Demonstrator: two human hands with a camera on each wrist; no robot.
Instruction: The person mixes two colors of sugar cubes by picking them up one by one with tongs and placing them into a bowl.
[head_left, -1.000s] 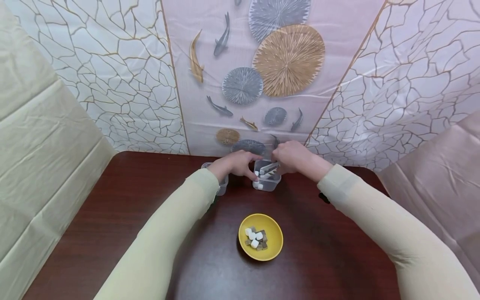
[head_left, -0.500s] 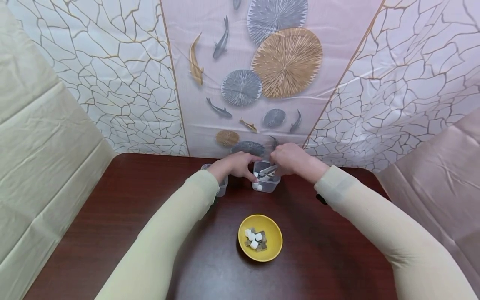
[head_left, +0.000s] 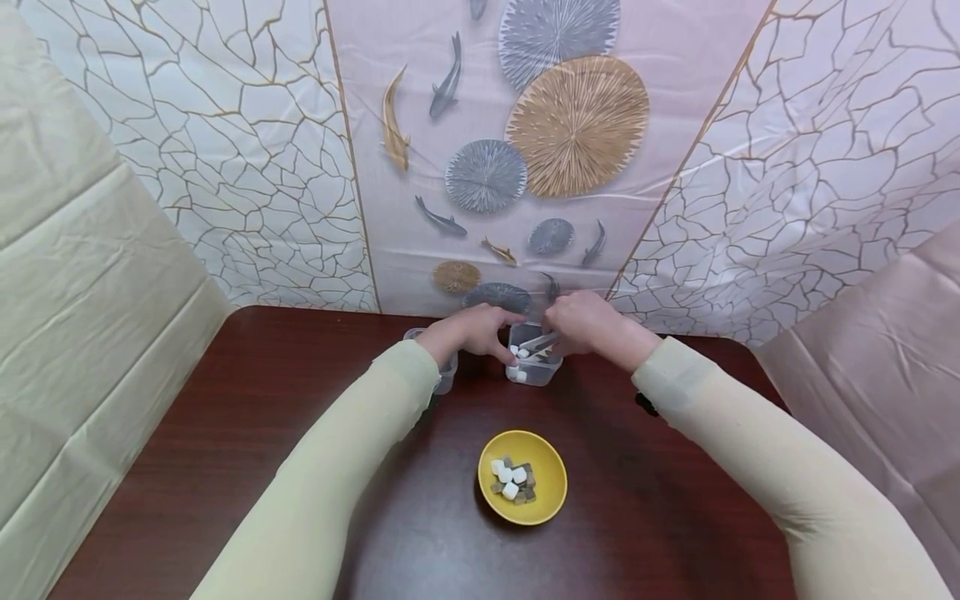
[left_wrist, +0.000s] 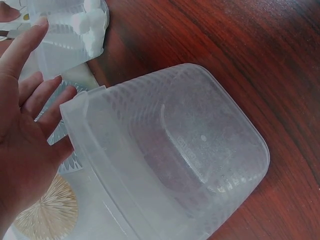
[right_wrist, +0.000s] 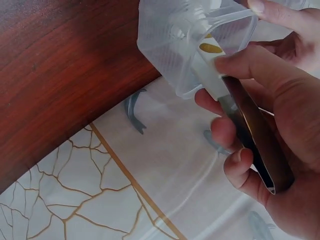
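My right hand grips a pair of tongs with shiny metal arms and pale ends. The tong ends reach into a clear plastic container at the table's back edge. Several small white cubes lie in its left part; whether the tongs hold one is too small to tell. My left hand is at that container's left side, thumb and index finger spread, a straight digit touching its wall. Its other fingers hang loosely beside a second clear container, without gripping it.
A yellow bowl with several white and brown cubes stands nearer on the dark wooden table. The second container is partly hidden behind the left forearm. A patterned cloth backdrop rises right behind the containers. A small black object lies by the right sleeve.
The tong ends have shifted slightly inside the container, and the white cubes there have moved a little. Both hands stay in nearly the same place; the bowl is unchanged.
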